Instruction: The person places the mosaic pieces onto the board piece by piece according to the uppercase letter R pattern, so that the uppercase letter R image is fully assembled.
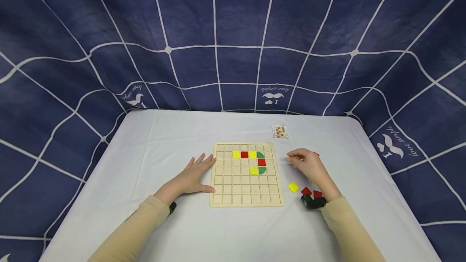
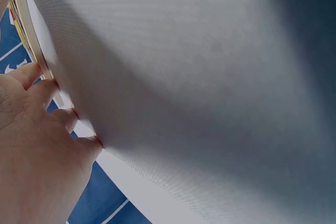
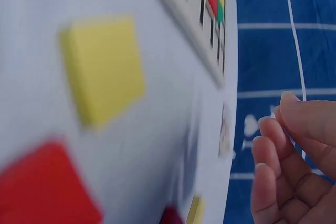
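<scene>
Flat on the table [image 1: 145, 140], the left hand [image 1: 193, 177] lies spread against the square board's [image 1: 246, 203] left edge, while the right hand [image 1: 309, 167], fingers loosely curled and holding nothing visible, hovers right of it above loose tiles [image 1: 293, 187].

A white cloth covers the table [image 1: 153, 144], which runs from the near edge to a rounded far edge. Behind it and down both sides hangs a dark blue backdrop [image 1: 233, 31] crossed by white grid lines, printed here and there with small white bird and moustache marks and the words "love simple". On the far right part of the table, well apart from the wooden board, lies a small pattern card [image 1: 280, 131] printed with tiny coloured squares.
</scene>
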Available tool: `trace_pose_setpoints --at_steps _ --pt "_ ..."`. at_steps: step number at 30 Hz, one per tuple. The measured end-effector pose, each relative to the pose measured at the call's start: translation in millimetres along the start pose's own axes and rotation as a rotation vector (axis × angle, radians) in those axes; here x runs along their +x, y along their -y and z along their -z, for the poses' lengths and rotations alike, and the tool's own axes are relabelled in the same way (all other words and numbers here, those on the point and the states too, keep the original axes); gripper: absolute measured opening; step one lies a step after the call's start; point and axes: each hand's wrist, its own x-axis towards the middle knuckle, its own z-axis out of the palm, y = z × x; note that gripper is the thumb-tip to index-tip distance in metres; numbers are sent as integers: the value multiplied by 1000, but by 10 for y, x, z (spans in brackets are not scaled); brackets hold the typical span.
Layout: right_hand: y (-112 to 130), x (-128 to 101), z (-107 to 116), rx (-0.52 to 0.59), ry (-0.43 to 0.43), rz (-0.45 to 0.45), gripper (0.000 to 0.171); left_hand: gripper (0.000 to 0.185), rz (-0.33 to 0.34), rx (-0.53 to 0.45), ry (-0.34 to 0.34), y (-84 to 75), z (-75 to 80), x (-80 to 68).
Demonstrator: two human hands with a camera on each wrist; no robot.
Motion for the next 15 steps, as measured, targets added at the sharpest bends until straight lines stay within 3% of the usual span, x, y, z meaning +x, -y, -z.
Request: trace_pose_setpoints --at_steps 9,15 --pt "-360 -68 168 -37 28 -65 26 112 -3 0 -4 13 -17 2" --pt "-472 -116 176 -52 55 -108 30 112 -8 5 -7 12 -14 -2"
